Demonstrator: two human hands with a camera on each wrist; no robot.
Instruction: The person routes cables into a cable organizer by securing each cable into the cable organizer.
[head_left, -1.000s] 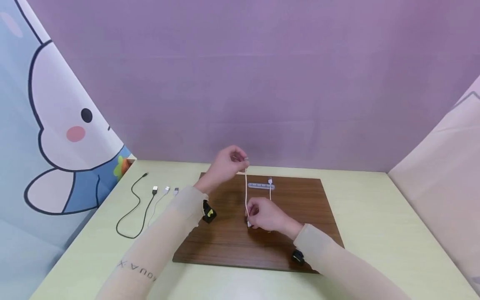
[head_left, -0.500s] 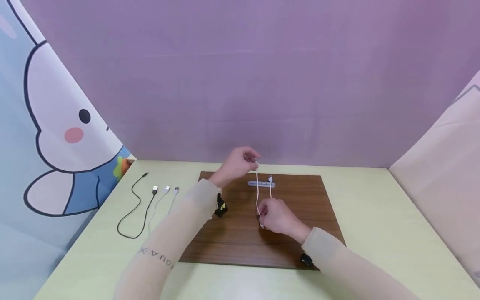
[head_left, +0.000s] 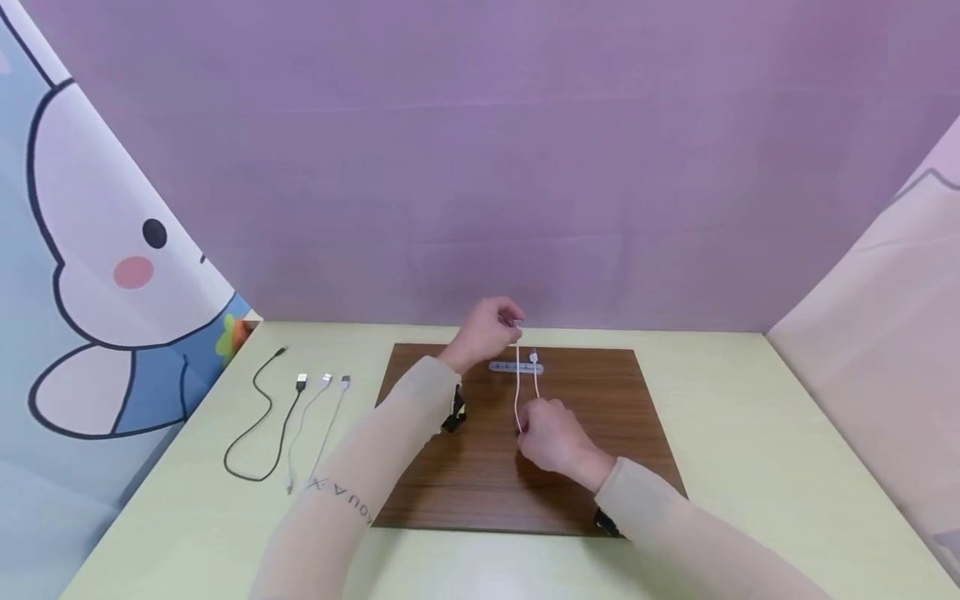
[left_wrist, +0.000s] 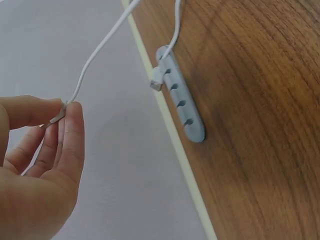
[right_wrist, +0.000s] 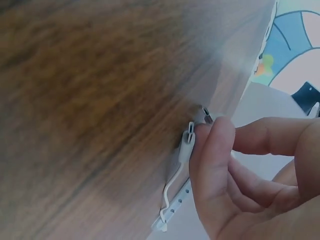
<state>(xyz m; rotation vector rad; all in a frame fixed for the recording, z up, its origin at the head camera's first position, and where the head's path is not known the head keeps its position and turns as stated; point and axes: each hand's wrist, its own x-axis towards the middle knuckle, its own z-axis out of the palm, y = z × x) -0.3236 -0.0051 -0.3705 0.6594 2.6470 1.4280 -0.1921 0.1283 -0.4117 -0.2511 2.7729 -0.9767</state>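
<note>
My left hand (head_left: 487,331) pinches the upper end of a white charging cable (head_left: 517,379) just past the far edge of a brown wooden board (head_left: 450,492). Lower down, my right hand (head_left: 553,437) holds the same cable's other end over the board; a small metal plug (right_wrist: 208,116) pokes out beyond its fingertips. Between the hands the cable runs nearly straight. A grey cable clip strip (left_wrist: 182,102) lies near the board's far edge. In its right-end slot sits a second white cable (left_wrist: 176,27), whose other plug (right_wrist: 186,147) lies beside my right fingers.
Left of the board, on the pale table (head_left: 750,467), lie a black USB cable (head_left: 257,478) and two light-coloured cables, one white cable (head_left: 292,450) and another (head_left: 330,429) partly behind my left sleeve. A purple cloth (head_left: 480,167) rises behind the table.
Both hands have moved right over the board with the white cable stretched between them, bringing it in front of the clip strip. The cable in the strip has stayed put.
</note>
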